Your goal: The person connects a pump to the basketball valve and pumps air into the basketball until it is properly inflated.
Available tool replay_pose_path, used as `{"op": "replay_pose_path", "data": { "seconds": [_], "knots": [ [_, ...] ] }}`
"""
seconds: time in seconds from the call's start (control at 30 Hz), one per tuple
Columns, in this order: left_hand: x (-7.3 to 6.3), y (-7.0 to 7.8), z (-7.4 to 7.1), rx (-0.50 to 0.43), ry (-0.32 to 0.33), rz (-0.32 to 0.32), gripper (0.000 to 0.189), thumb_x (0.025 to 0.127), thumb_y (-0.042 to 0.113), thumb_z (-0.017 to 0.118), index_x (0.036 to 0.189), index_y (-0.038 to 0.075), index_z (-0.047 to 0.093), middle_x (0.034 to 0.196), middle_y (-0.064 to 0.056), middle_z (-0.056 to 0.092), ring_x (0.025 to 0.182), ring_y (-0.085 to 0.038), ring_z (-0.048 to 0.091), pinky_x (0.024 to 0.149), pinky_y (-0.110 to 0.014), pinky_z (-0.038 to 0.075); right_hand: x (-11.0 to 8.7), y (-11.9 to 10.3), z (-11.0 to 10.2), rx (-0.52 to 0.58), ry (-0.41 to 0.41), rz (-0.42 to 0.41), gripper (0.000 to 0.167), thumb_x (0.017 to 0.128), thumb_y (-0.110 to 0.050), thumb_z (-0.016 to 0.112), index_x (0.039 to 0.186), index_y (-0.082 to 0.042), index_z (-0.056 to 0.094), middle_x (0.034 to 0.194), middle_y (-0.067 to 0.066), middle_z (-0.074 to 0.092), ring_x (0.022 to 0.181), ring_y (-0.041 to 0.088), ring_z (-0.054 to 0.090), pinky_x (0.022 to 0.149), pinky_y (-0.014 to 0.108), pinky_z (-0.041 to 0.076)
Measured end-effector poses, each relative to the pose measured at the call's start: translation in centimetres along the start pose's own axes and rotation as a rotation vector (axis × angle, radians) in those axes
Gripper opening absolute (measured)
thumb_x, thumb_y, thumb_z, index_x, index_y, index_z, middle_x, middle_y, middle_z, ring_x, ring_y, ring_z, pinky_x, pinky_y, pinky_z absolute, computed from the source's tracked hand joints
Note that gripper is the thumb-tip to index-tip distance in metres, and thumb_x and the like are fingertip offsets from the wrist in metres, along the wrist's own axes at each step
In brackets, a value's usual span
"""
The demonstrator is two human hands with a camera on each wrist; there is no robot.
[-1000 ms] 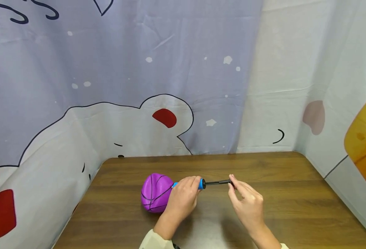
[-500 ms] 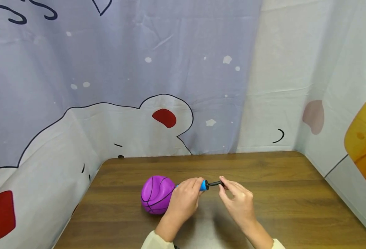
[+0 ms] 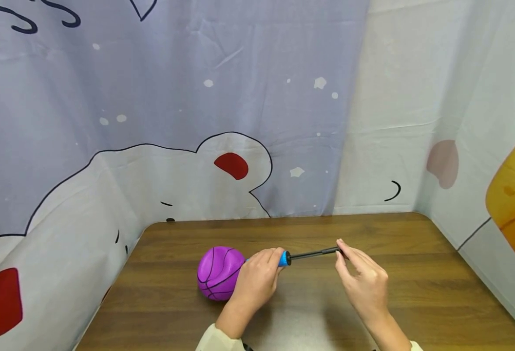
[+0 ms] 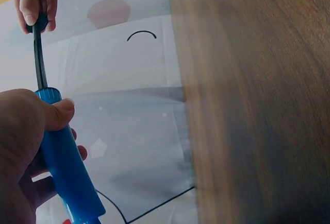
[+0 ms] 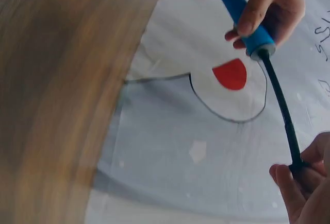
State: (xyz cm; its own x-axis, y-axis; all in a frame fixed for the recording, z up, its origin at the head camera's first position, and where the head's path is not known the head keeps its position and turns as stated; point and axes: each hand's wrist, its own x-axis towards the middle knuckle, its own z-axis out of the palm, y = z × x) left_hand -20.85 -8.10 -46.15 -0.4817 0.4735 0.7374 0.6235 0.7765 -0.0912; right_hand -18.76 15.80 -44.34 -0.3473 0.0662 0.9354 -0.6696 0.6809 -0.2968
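Observation:
A small hand pump has a blue barrel (image 4: 69, 170) and a black rod (image 3: 312, 254), drawn far out of the barrel. My left hand (image 3: 256, 279) wraps round the barrel, thumb along its side in the left wrist view. With thumb and fingertips my right hand (image 3: 364, 285) pinches the dark handle (image 5: 298, 166) at the rod's end. At the barrel's other end is a purple ball (image 3: 220, 273) with black basketball lines, dented on top. The ball rests on the table; my left hand hides part of where pump and ball meet.
The brown wooden table (image 3: 415, 273) has a rounded far corner at the right. Printed cloth (image 3: 301, 122) hangs close behind its back edge and along both sides.
The rod first slid into the barrel as my right hand moved left, then came out further as that hand moved right. My left hand and the ball barely shifted.

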Motion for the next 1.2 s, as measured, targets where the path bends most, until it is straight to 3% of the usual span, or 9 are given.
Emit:
{"op": "replay_pose_path", "data": {
  "seconds": [0.17,0.3,0.5,0.77,0.97,1.1,1.2],
  "knots": [
    [0.0,0.1,0.2,0.014,0.013,-0.001,0.039,0.079,0.015,0.083,0.112,0.004,0.065,0.101,-0.005,0.072,0.094,-0.021,0.07,0.087,-0.032,0.059,-1.0,-1.2,1.9,0.002,-0.003,-0.002,0.026,0.078,0.002,0.072,0.104,0.002,0.078,0.095,0.012,0.078,0.072,0.026,0.075,0.073,0.014,0.058],
    [-0.1,0.3,0.4,0.032,-0.001,0.016,0.038,0.079,0.014,0.084,0.111,0.003,0.066,0.102,-0.005,0.072,0.095,-0.02,0.07,0.089,-0.031,0.059,-2.0,-2.4,3.7,0.053,-0.061,-0.009,0.028,0.077,0.003,0.074,0.104,0.003,0.077,0.093,0.013,0.077,0.072,0.025,0.075,0.064,0.025,0.061],
    [-0.5,0.3,0.6,0.022,-0.011,0.023,0.038,0.08,0.015,0.083,0.113,0.005,0.067,0.103,-0.004,0.072,0.095,-0.02,0.071,0.087,-0.032,0.06,-2.4,-3.0,4.7,0.101,-0.169,0.006,0.031,0.072,0.01,0.076,0.102,0.006,0.076,0.092,0.015,0.077,0.069,0.022,0.075,0.066,0.02,0.061],
    [-0.2,0.1,0.4,-0.022,-0.026,0.005,0.04,0.083,0.016,0.081,0.117,0.006,0.064,0.105,-0.004,0.071,0.095,-0.02,0.07,0.092,-0.033,0.059,-0.6,-1.1,1.8,0.015,-0.047,-0.054,0.026,0.079,0.0,0.067,0.102,0.0,0.078,0.093,0.01,0.078,0.069,0.022,0.073,0.073,0.016,0.059],
    [0.0,0.1,0.1,-0.032,-0.04,0.0,0.039,0.084,0.016,0.081,0.118,0.006,0.063,0.106,-0.004,0.071,0.096,-0.019,0.07,0.091,-0.032,0.059,0.4,0.0,-0.5,-0.023,-0.034,-0.032,0.026,0.079,0.001,0.067,0.103,0.002,0.078,0.094,0.011,0.078,0.069,0.025,0.073,0.082,0.006,0.052],
    [0.1,0.1,0.0,-0.03,-0.029,0.0,0.04,0.083,0.014,0.082,0.117,0.005,0.063,0.105,-0.004,0.071,0.096,-0.02,0.07,0.091,-0.032,0.059,0.5,-0.3,-0.4,-0.051,-0.009,-0.019,0.026,0.078,0.0,0.068,0.102,0.001,0.079,0.092,0.01,0.078,0.066,0.022,0.072,0.076,0.005,0.053],
    [0.1,0.1,0.0,-0.03,-0.011,0.0,0.04,0.081,0.014,0.083,0.115,0.005,0.064,0.105,-0.005,0.071,0.096,-0.02,0.07,0.09,-0.031,0.059,0.2,-1.0,0.7,-0.042,0.019,-0.026,0.025,0.078,0.0,0.069,0.101,0.001,0.079,0.091,0.009,0.078,0.066,0.022,0.073,0.071,0.011,0.057]
  ]
}}
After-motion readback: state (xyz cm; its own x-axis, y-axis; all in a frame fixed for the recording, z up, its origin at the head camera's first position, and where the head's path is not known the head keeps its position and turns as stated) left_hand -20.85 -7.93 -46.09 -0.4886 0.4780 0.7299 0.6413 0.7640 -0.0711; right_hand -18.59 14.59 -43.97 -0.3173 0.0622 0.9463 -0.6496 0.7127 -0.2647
